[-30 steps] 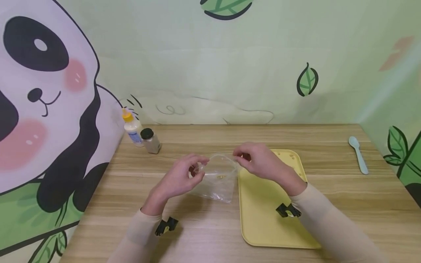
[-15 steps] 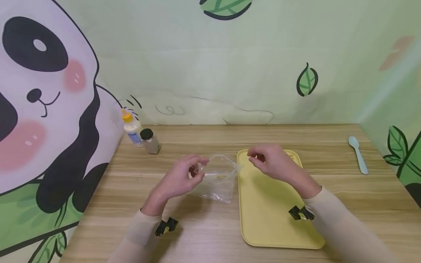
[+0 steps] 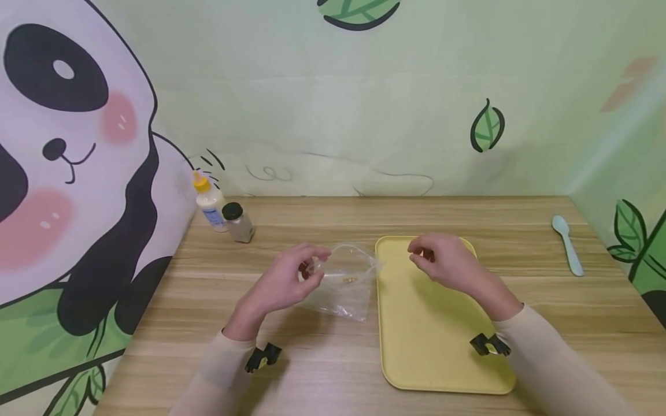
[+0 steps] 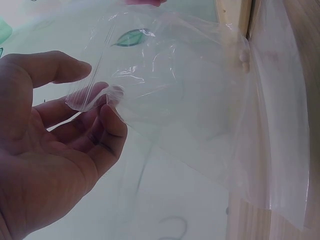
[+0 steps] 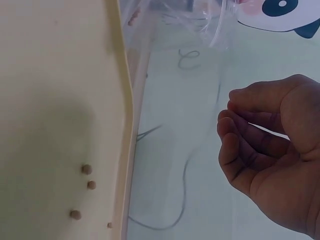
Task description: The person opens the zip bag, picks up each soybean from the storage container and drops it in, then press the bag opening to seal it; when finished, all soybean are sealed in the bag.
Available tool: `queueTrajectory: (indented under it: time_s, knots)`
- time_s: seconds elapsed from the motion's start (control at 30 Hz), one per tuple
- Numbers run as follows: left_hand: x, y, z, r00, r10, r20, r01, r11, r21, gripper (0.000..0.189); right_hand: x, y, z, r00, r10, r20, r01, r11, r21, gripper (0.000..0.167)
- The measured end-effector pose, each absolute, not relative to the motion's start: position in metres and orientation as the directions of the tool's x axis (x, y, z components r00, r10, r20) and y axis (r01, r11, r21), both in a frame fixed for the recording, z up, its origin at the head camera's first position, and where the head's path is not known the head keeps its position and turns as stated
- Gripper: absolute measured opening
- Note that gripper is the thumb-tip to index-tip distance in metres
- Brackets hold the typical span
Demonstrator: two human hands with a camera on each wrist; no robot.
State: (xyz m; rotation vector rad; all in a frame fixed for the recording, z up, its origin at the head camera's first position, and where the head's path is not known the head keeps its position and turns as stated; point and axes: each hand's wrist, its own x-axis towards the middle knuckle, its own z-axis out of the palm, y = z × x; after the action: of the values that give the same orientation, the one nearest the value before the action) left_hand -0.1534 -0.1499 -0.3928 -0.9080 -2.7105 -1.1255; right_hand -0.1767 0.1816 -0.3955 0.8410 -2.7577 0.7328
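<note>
So on the left of your table (image 3: 156, 370) you've got a yellow-capped bottle (image 3: 211, 203) standing next to a dark-lidded jar (image 3: 241, 228), set well back, probably so your elbows miss them. Then there's your left hand (image 3: 286, 280), fingers curled on the edge of the clear bag (image 3: 340, 303), which I'd guess is to hold its mouth gaping. The bag hangs just left of the tray, with a few yellowish bits (image 3: 350, 279) showing through it. The yellow tray (image 3: 416, 341) lies flat right beside it, likely for a short reach. Over that is your right hand (image 3: 452, 263), fingers loosely bent, narrow gap to the thumb, nothing visible in them. Your right wrist view shows little balls (image 5: 87, 169) on the tray. Far right, your pale blue spoon (image 3: 568, 245) lies off by itself, untouched.
</note>
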Motion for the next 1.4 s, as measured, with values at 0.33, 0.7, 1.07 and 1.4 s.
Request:
queueTrajectory:
  time_s: [0.33,0.7,1.07,1.4]
  knots:
    - [-0.153,-0.149,-0.393,-0.825,0.495,0.272,0.543,0.559,0.626,0.033,-0.176,0.198,-0.411,-0.838,-0.467,0.283,-0.545,0.751,-0.373,0.006]
    - [-0.155,-0.149,-0.392,-0.818,0.503,0.278,0.551,0.551,0.626,0.032,-0.171,0.214,-0.421,-0.880,-0.438,0.184,-0.474,0.783,-0.402,0.009]
    - [-0.154,-0.148,-0.393,-0.822,0.500,0.272,0.545,0.554,0.629,0.032,-0.171,0.226,-0.431,-0.892,-0.425,0.152,-0.450,0.809,-0.378,0.009]
    - [-0.154,-0.148,-0.394,-0.823,0.502,0.267,0.542,0.551,0.634,0.033,-0.171,0.232,-0.438,-0.909,-0.405,0.100,-0.412,0.834,-0.367,0.011]
